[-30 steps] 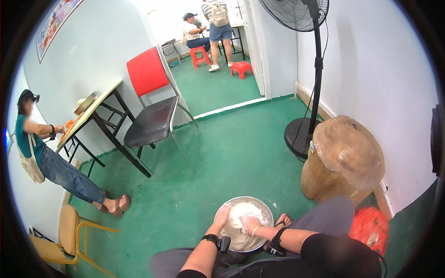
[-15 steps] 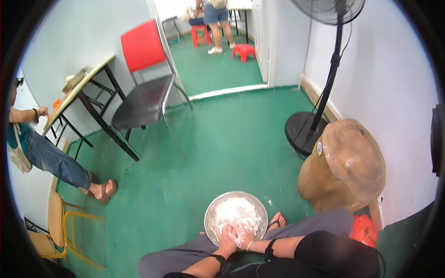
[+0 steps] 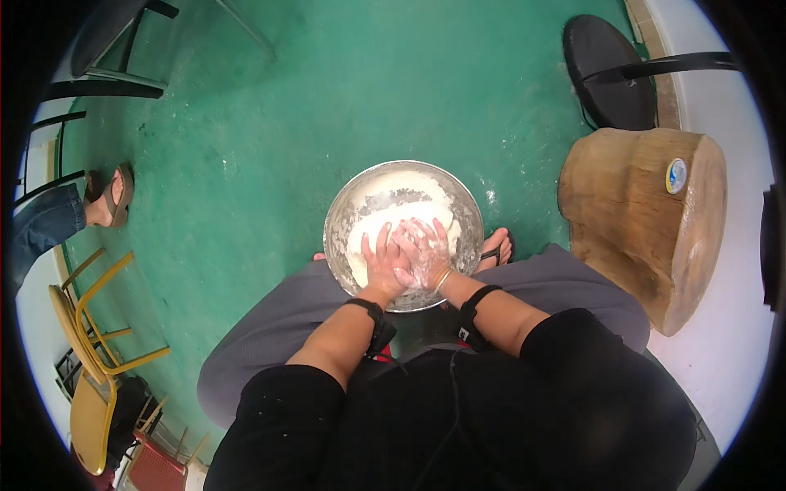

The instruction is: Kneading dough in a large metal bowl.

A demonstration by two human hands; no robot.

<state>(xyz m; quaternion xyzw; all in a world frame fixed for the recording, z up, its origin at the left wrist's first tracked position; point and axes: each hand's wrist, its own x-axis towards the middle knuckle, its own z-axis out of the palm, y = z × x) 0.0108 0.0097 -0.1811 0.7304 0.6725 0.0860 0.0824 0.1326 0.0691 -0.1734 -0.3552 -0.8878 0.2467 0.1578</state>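
Between my legs stands a round metal bowl [image 3: 472,237] with a pale lump of dough [image 3: 409,212] in it. Dry white flour clings to the bowl's inner wall around the lump. My left hand [image 3: 383,263] lies on the near part of the dough with its fingers stretched out. Close against it, my right hand [image 3: 426,252] presses down with fingers spread, coated in flour. Both palms meet near the bowl's near edge. The dough's underside and the part beneath my palms are hidden.
At the right is a brown wooden stump [image 3: 630,213], with the round black fan base [image 3: 610,74] beyond it. Yellow-framed chairs [image 3: 82,327] stand at the left. Another person's sandalled foot [image 3: 119,196] is at the far left. White specks dot the green floor [image 3: 246,188].
The view has tilted down, so the doorway and fan head are out of sight. My hands, clasped closer together before, now lie flatter and wider over the dough.
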